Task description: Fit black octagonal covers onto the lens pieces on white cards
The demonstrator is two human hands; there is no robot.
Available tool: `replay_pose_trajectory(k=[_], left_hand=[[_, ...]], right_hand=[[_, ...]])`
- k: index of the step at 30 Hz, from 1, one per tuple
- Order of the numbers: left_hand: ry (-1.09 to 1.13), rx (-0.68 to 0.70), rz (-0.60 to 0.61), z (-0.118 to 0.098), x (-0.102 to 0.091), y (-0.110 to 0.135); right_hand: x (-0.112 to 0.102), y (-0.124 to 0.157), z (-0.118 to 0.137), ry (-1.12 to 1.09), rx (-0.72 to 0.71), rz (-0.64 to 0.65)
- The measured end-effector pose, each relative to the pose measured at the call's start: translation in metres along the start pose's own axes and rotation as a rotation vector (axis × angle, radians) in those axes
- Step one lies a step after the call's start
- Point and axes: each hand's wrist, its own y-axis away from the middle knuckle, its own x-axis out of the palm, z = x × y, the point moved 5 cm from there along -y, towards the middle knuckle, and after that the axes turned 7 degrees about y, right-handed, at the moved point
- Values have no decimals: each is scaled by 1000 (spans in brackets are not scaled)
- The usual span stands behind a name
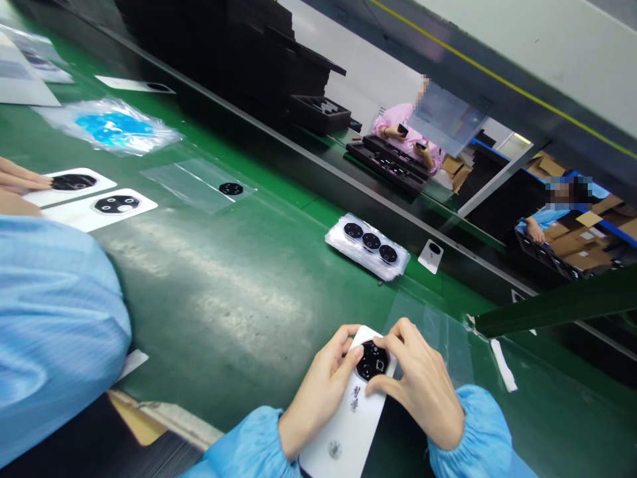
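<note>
A white phone back cover (348, 425) with a round black camera ring (372, 360) sits between my two hands at the bottom of the view. My left hand (321, 388) grips the cover's left edge, thumb lying against the ring. My right hand (423, 385) curls over the cover's right side, fingertips pressed on the ring. Both wrists wear light blue sleeves.
On the green bench (223, 292) lie a clear pack of three black rings (369, 244), a small white card (430, 255), clear film (199, 182), a blue-filled bag (112, 126) and two white covers (102, 207). A co-worker's blue sleeve (50, 318) fills the left. Black trays (318, 109) stand behind.
</note>
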Motion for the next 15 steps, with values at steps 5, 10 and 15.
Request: replay_pose_trajectory(k=[5, 10, 15], left_hand=[[-35, 37, -11, -2, -1, 0], [-19, 42, -19, -2, -3, 1], [7, 10, -18, 0, -3, 0]], right_hand=[[-1, 0, -8, -150, 2, -13], [5, 8, -30, -510, 160, -90], [27, 21, -34, -1025, 343, 85]])
